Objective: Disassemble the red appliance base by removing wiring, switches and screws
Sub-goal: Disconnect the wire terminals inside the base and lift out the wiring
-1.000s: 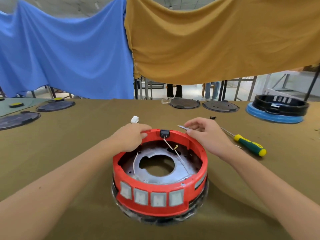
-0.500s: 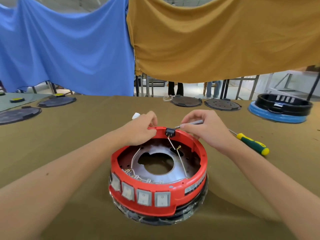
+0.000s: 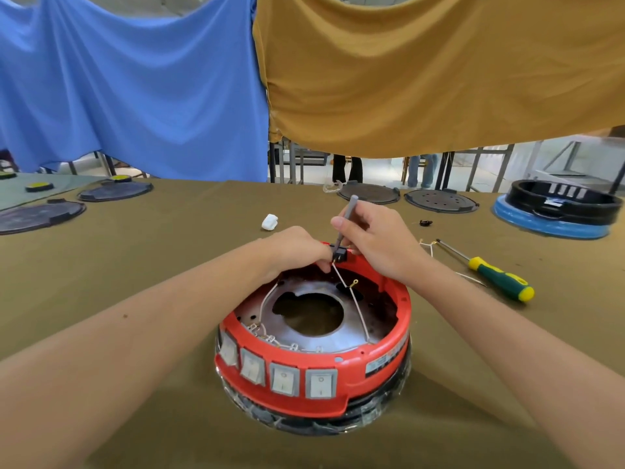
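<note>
Nearest, the red base sits on the olive cloth tabletop, a round plastic ring over a black lower part wrapped in clear film. Four pale rocker switches line its near wall, with a small label beside them to the right. Inside lies a dull metal plate with a large round hole at its middle, and thin pale wires run across it, one along the near inner edge and one up to the far rim. At that far rim a small black part is seated in the red plastic. The left hand rests on the rim just beside it, fingers curled down onto the edge and touching the part. The right hand pinches a thin grey tool between thumb and fingers, held nearly upright with its tip down at the black part. To the right a screwdriver with a green and yellow handle lies flat on the cloth, loose wire bits near its shaft. Beyond the hands are a small white lump and a tiny black piece. Farther off lie flat dark round lids left and right, and a black ring on a blue disc at far right. Blue and mustard cloths hang behind.
</note>
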`<action>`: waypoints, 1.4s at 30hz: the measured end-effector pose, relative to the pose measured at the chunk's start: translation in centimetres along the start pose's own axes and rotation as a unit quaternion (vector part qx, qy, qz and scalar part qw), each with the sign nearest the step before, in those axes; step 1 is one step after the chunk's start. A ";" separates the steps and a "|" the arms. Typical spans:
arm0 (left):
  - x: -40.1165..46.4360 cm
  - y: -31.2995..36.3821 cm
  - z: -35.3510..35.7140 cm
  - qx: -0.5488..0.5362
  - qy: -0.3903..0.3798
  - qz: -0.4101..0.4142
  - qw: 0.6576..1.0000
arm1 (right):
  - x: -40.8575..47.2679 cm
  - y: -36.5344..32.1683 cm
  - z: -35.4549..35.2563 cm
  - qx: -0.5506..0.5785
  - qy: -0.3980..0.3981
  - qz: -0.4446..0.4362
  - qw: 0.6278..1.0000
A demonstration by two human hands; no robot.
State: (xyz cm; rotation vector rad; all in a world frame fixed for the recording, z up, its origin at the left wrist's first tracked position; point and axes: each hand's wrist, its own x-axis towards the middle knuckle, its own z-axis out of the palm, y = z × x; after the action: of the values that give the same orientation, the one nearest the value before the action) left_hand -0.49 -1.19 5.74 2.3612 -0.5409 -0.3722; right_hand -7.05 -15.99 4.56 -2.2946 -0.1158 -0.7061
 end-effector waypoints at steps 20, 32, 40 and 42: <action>1.5 -0.5 0.8 0.005 -0.008 -0.051 0.999 | -0.2 0.5 0.4 -0.056 -0.008 -0.046 0.997; 2.2 -1.3 1.6 0.067 0.062 -0.055 0.994 | -0.3 0.4 -0.7 -0.076 -0.050 -0.091 0.992; 2.0 -1.2 1.6 0.077 0.065 -0.047 0.994 | -0.7 0.9 -0.4 -0.070 -0.022 -0.095 0.993; 2.1 -1.2 1.6 0.071 0.062 -0.046 0.995 | -0.8 0.8 -0.4 -0.052 -0.016 -0.082 0.995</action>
State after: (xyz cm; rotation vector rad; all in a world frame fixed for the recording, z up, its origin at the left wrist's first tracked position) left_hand 1.05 -2.26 3.46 2.5325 -0.4142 -0.2321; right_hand -7.66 -16.76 3.87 -2.4166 -0.2918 -0.7761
